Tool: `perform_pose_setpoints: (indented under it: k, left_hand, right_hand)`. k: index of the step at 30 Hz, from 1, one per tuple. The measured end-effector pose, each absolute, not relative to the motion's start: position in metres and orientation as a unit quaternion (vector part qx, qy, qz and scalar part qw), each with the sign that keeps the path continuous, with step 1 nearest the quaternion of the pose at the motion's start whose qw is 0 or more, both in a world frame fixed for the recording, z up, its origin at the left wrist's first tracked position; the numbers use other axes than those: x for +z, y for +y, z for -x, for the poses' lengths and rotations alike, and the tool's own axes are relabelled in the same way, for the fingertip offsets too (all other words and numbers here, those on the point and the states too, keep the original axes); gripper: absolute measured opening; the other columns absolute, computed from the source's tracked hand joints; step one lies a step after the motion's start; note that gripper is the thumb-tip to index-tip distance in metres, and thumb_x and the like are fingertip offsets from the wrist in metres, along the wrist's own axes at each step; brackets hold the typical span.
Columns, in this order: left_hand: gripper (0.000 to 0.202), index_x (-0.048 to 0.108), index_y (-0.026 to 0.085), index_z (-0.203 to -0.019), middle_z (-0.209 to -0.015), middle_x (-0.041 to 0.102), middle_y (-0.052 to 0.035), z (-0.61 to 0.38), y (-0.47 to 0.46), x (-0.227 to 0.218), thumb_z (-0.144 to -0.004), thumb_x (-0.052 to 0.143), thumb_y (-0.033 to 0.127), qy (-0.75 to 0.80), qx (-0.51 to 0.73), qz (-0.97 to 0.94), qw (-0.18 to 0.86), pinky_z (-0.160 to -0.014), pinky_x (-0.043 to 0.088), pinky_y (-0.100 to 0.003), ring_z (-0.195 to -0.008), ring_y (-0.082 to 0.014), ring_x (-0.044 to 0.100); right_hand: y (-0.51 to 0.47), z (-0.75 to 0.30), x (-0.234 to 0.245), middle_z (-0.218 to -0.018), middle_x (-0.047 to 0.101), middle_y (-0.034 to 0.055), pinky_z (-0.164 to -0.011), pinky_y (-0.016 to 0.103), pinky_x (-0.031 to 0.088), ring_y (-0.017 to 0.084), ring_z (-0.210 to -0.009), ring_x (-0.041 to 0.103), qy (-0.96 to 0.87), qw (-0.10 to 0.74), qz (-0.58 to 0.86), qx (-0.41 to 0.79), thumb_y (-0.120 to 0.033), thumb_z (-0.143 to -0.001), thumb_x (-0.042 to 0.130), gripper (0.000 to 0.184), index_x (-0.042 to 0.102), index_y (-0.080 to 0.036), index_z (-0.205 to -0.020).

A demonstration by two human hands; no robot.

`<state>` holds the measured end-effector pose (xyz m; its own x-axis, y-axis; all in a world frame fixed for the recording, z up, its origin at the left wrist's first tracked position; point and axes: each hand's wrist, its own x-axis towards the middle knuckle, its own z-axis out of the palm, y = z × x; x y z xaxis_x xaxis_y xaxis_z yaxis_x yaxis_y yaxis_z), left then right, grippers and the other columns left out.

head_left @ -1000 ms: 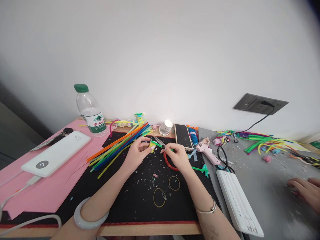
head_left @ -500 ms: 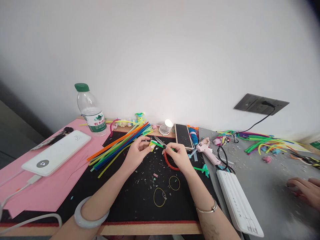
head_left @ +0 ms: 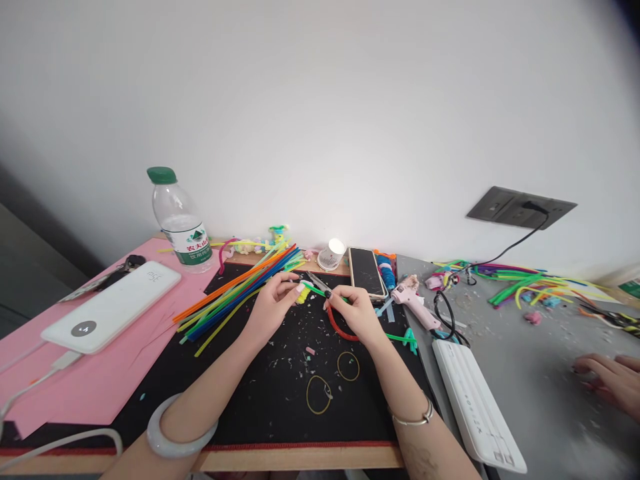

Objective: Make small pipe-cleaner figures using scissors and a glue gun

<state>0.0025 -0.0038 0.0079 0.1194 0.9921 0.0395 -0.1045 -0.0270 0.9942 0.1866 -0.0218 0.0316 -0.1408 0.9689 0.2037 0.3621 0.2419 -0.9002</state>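
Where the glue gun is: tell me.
In the head view, the glue gun lies right of the right hand, beside the phone, at the right edge of the black mat.

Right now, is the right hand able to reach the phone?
Probably yes: the phone lies just beyond the right hand, with nothing visible between them, though the hand appears occupied with a green strip.

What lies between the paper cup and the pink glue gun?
In the head view, the phone lies between the paper cup and the pink glue gun, with a blue bundle beside the phone's right edge.
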Motion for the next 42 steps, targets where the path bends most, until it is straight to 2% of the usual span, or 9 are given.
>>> perform_pose_setpoints:
  k: [4,10,20,25,31,36,38,42]
  left_hand:
    - [0.035,0.058,0.018,-0.099,-0.090,0.070,-0.0055,-0.0031,-0.0044,0.0101,-0.075,0.068,0.041,0.433,0.509,-0.512,0.540,-0.072,0.050,-0.028,-0.082,-0.0180,0.064]
    - [0.028,0.062,0.019,-0.094,-0.098,0.069,-0.0080,-0.0029,-0.0041,0.0103,-0.075,0.068,0.038,0.432,0.517,-0.539,0.505,-0.086,0.049,-0.033,-0.096,-0.0222,0.064]
    - [0.031,0.066,0.019,-0.093,-0.099,0.069,-0.0086,-0.0040,-0.0046,0.0080,-0.071,0.073,0.040,0.411,0.536,-0.491,0.550,-0.084,0.052,-0.034,-0.098,-0.0240,0.064]
    - [0.034,0.067,0.018,-0.096,-0.099,0.069,-0.0078,-0.0036,-0.0041,0.0038,-0.071,0.073,0.040,0.392,0.533,-0.452,0.598,-0.083,0.052,-0.034,-0.095,-0.0215,0.063]
    - [0.024,0.069,0.019,-0.091,-0.088,0.068,-0.0019,-0.0023,-0.0046,0.0059,-0.071,0.075,0.033,0.346,0.538,-0.385,0.665,-0.080,0.051,-0.028,-0.084,-0.0135,0.063]
    - [0.020,0.069,0.020,-0.089,-0.084,0.069,-0.0005,-0.0006,-0.0022,0.0035,-0.071,0.075,0.026,0.307,0.524,-0.328,0.724,-0.078,0.052,-0.027,-0.078,-0.0119,0.065]
    - [0.020,0.069,0.019,-0.089,-0.083,0.069,-0.0013,-0.0002,-0.0018,0.0037,-0.071,0.076,0.023,0.303,0.517,-0.305,0.741,-0.077,0.053,-0.027,-0.077,-0.0123,0.066]
    - [0.017,0.069,0.018,-0.087,-0.081,0.070,-0.0024,0.0000,-0.0021,0.0069,-0.071,0.074,0.018,0.299,0.504,-0.263,0.766,-0.075,0.055,-0.026,-0.073,-0.0123,0.067]
  right_hand:
    - [-0.0216,-0.1870,0.0315,-0.060,0.060,0.0011,-0.061,0.026,0.036,0.014,-0.059,0.050,-0.667,0.422,0.498,0.359,-0.025,-0.079,0.052,0.025,0.065,-0.016,-0.059]
    - [-0.0222,-0.1878,0.0323,-0.058,0.057,0.0004,-0.059,0.025,0.035,0.013,-0.057,0.048,-0.663,0.423,0.504,0.357,-0.024,-0.078,0.052,0.024,0.063,-0.015,-0.059]
    - [-0.0216,-0.1884,0.0329,-0.057,0.057,0.0003,-0.059,0.025,0.036,0.013,-0.057,0.049,-0.665,0.420,0.507,0.353,-0.025,-0.079,0.052,0.025,0.063,-0.015,-0.059]
    - [-0.0223,-0.1878,0.0313,-0.058,0.058,0.0011,-0.060,0.026,0.038,0.014,-0.059,0.051,-0.668,0.417,0.505,0.354,-0.027,-0.080,0.052,0.026,0.064,-0.015,-0.060]
    - [-0.0209,-0.1883,0.0314,-0.062,0.062,0.0022,-0.063,0.027,0.040,0.016,-0.063,0.054,-0.678,0.411,0.499,0.350,-0.032,-0.083,0.053,0.029,0.067,-0.016,-0.064]
    - [-0.0201,-0.1889,0.0321,-0.067,0.065,0.0033,-0.067,0.029,0.041,0.017,-0.066,0.055,-0.682,0.411,0.486,0.360,-0.038,-0.084,0.055,0.031,0.069,-0.016,-0.067]
    - [-0.0198,-0.1891,0.0311,-0.064,0.062,0.0025,-0.063,0.027,0.040,0.015,-0.063,0.052,-0.678,0.413,0.482,0.372,-0.039,-0.083,0.056,0.031,0.069,-0.015,-0.069]
    - [-0.0195,-0.1895,0.0277,-0.053,0.047,-0.0037,-0.050,0.023,0.030,0.009,-0.049,0.038,-0.645,0.421,0.482,0.418,-0.044,-0.081,0.061,0.030,0.064,-0.015,-0.072]
